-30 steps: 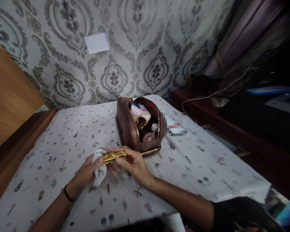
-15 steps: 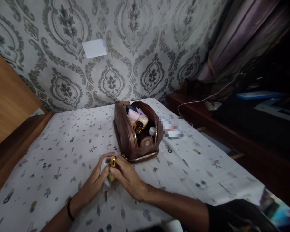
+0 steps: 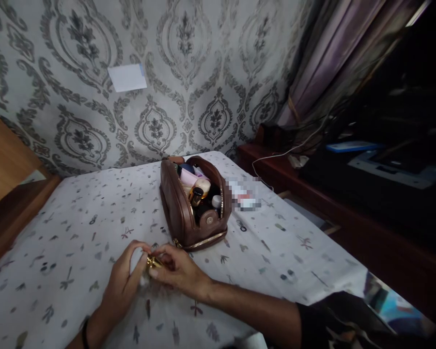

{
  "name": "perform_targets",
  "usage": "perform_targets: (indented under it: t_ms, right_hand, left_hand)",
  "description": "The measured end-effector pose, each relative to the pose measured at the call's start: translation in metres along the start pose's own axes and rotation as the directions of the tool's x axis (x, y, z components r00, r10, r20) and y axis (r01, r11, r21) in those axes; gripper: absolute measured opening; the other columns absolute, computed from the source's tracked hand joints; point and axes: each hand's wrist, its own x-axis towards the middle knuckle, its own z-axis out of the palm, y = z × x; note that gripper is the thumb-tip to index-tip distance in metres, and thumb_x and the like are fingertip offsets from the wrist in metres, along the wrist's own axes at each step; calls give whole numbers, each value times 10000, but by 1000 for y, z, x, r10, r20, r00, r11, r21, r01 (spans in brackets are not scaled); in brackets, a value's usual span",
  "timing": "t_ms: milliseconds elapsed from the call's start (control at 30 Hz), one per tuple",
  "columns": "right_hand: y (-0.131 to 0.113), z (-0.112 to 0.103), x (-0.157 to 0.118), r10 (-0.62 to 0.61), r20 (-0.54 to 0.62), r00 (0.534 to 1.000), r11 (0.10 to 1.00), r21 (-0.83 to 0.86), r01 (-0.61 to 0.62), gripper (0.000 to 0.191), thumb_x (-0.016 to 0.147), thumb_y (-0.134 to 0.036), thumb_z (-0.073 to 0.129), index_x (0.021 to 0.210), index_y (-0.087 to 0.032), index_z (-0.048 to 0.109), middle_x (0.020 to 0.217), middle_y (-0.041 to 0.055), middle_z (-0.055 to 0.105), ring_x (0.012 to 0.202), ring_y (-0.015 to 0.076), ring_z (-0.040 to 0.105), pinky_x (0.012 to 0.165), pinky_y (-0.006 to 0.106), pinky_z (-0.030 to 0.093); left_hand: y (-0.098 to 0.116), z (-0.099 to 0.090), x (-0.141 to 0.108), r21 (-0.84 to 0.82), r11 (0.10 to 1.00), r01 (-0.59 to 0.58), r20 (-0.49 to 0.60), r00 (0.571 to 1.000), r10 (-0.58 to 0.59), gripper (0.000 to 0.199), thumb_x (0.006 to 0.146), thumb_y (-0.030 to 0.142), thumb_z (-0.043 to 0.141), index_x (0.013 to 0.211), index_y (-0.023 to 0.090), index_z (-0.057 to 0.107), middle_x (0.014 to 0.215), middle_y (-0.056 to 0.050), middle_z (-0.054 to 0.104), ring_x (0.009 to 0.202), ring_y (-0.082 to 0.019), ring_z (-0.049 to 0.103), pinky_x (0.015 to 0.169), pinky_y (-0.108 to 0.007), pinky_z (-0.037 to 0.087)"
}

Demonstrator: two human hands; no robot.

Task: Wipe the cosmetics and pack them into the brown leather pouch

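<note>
My left hand [image 3: 125, 271], with a dark band at the wrist, is closed around a white, soft-looking piece [image 3: 135, 258] like a tissue or cloth. Facing it, my right hand [image 3: 183, 271] pinches a small bottle with a shiny gold top [image 3: 153, 262] between thumb and fingers. The bottle touches or nearly touches the left fingers, and its lower part is hidden. Just beyond the hands stands a brown leather toiletry bag [image 3: 174, 208], unzipped. Inside it show a black-and-gold capped bottle [image 3: 196, 196], a pink tube [image 3: 188, 178] and a white-capped bottle [image 3: 217, 201].
A patterned white cloth [image 3: 105, 208] covers the surface under the bag. A blurred-out item [image 3: 245, 194] lies right of the bag. Dark red furniture [image 3: 276, 174] with a white cable [image 3: 287, 154] borders the right; a wooden panel [image 3: 7, 160] stands left.
The view has shifted, so the bag sits further left. The gold-topped bottle has tilted from upright to slanting in my right fingers, and the white piece sits more within my left hand.
</note>
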Motion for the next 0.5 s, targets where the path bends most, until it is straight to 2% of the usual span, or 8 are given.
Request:
perform_targets:
  t_ms: [67,200,267,367,500]
  right_hand:
    - [-2,-1,-2,-18,-8,1000,1000,-11,18,535,673,-555,824,981,-198,572,756,-53,562,610,95,513,581,226,416]
    - [-8,-5,-8,-65,15,998,967,-244,66,320,733,-328,771,967,-196,598,748,-60,559,676,106,484,607,220,355]
    - [-13,-7,-11,-44,40,998,947,-317,54,284,743,-283,752,966,-199,598,727,-69,545,655,106,472,589,220,340]
    - [-24,-11,-20,-40,97,994,930,-361,72,253,738,-221,757,940,-203,605,733,-71,542,662,106,483,608,221,359]
    - [-47,-25,-43,-79,178,981,931,-339,137,241,758,-209,780,958,-218,647,927,-22,572,815,128,552,708,234,432]
  left_hand:
    - [0,-5,1,-7,999,34,-28,999,-34,326,954,503,482,879,214,613,800,-20,651,763,-193,618,721,-275,504]
    - [6,-10,2,-120,985,124,-12,992,-126,393,938,558,499,818,204,623,728,-13,646,678,-176,594,645,-258,484]
    - [12,-8,-1,-235,955,181,1,983,-186,409,921,580,527,811,197,619,723,-15,653,654,-167,596,620,-250,481]
    - [21,-3,-6,-408,856,318,64,945,-320,430,868,628,593,853,199,594,757,-11,679,521,-134,557,510,-241,458]
    - [27,2,-10,-531,740,412,176,908,-380,467,806,653,671,864,198,578,728,-11,681,491,-129,556,477,-234,464]
